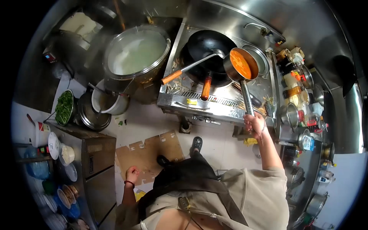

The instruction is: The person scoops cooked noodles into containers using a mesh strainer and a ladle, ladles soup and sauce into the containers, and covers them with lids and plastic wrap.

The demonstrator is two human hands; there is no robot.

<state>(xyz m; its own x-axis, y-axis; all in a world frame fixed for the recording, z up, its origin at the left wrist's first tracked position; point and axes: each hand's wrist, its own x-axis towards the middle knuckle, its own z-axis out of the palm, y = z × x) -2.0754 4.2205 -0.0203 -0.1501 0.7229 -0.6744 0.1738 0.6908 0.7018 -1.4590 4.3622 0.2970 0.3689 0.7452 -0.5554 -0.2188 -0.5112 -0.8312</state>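
My right hand (254,124) grips the long metal handle of a small saucepan (240,64) holding orange sauce, raised above the stove beside the black wok (207,46). A ladle with an orange grip (184,70) rests across the wok's rim, and the wok's own orange handle (206,88) points toward me. My left hand (132,174) hangs by my side with fingers curled, holding nothing, next to the steel counter (97,153). A red band is on its wrist.
A big stockpot (136,51) of pale liquid stands left of the stove. Chopped greens in a bowl (64,107), a lid (93,115) and a white bucket (111,101) sit nearby. Seasoning jars and tins (297,84) crowd the right shelf. Flattened cardboard (147,153) covers the floor.
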